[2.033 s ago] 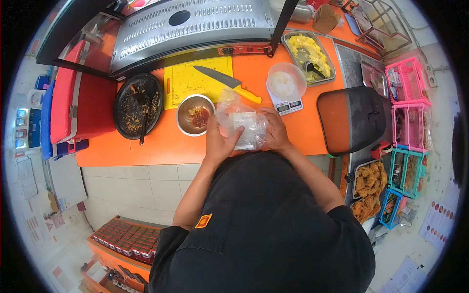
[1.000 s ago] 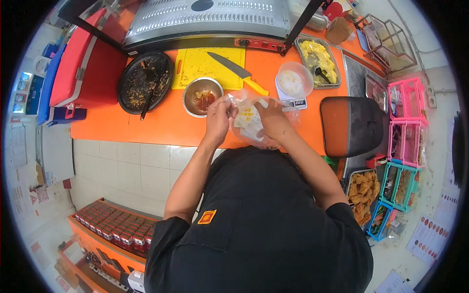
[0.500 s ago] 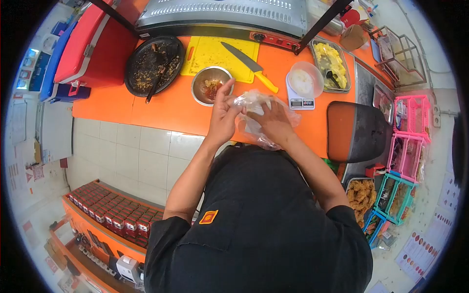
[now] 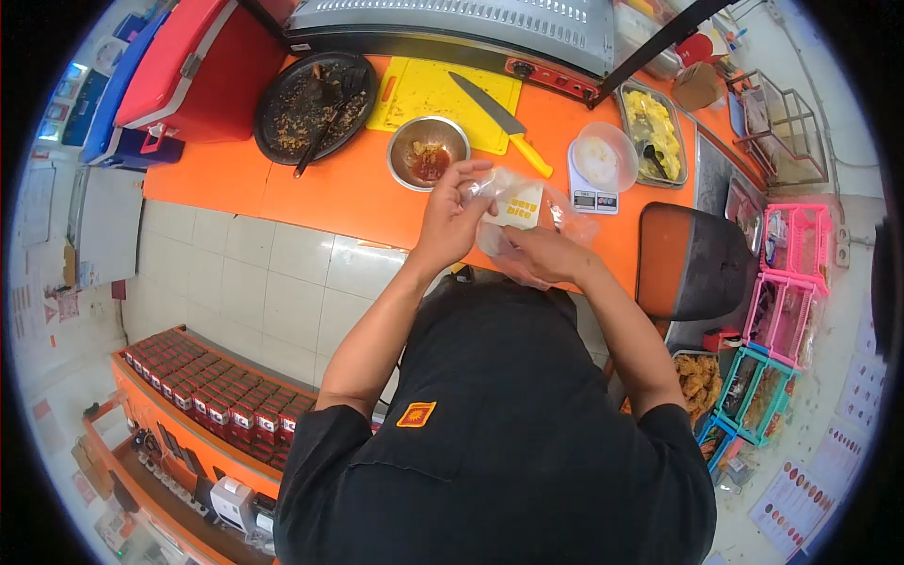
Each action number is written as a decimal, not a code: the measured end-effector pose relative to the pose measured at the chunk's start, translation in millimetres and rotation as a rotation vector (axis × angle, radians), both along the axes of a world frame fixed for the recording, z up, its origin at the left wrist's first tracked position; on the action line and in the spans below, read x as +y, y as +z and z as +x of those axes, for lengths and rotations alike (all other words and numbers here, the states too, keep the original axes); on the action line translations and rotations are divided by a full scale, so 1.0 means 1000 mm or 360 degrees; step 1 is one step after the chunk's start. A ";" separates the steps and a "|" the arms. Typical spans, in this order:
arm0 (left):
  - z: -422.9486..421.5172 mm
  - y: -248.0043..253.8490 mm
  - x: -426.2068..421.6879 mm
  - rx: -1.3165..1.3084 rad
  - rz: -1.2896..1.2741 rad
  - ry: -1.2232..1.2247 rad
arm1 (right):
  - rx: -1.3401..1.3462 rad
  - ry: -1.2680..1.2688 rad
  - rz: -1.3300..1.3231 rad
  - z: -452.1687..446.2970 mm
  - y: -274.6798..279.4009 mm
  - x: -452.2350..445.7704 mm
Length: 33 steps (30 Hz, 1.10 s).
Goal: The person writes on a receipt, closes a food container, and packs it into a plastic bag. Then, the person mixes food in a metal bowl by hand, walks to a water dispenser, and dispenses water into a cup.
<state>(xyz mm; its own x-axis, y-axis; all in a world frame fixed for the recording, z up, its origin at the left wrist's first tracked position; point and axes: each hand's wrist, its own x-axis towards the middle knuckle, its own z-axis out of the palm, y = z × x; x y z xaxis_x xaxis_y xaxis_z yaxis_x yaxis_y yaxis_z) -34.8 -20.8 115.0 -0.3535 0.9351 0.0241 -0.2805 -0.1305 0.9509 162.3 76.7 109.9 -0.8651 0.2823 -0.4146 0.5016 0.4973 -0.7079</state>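
Over the front edge of the orange table, my left hand [image 4: 450, 218] pinches the left side of a clear plastic bag [image 4: 574, 226]. My right hand [image 4: 549, 252] has its fingers closed at the bag's lower part; which layers it grips is partly hidden. Between both hands shows a white square with yellow lettering [image 4: 521, 205]; whether it lies inside the bag or is part of it I cannot tell. Just beyond my left hand stands a metal bowl [image 4: 399, 173] with reddish-brown sauce. A knife with a yellow handle [image 4: 530, 154] lies partly on a yellow cutting board [image 4: 424, 85].
A black pan [image 4: 273, 132] with crumbs sits at the left, beside a red cooler [image 4: 202, 85]. To the right are a kitchen scale [image 4: 595, 201] carrying a plastic bowl [image 4: 617, 155], and a tray of yellow food [image 4: 650, 122]. A metal appliance [image 4: 452, 33] stands behind.
The bag has been turned or spread, and the white square with yellow lettering now shows. My right hand has moved slightly down and its fingers have closed. The whole view has shifted a little.
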 end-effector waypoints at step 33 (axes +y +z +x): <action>-0.003 -0.008 0.008 0.0109 0.0032 -0.0064 | 0.0270 0.0159 0.1761 -0.030 -0.051 -0.003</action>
<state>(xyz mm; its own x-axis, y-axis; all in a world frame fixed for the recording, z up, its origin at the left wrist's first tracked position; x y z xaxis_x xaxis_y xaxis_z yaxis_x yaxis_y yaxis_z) -37.4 -13.1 107.3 -0.3127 0.9475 0.0660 -0.2199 -0.1399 0.9654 131.9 73.4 59.3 -0.9259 0.3482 0.1463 0.3633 0.9271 0.0926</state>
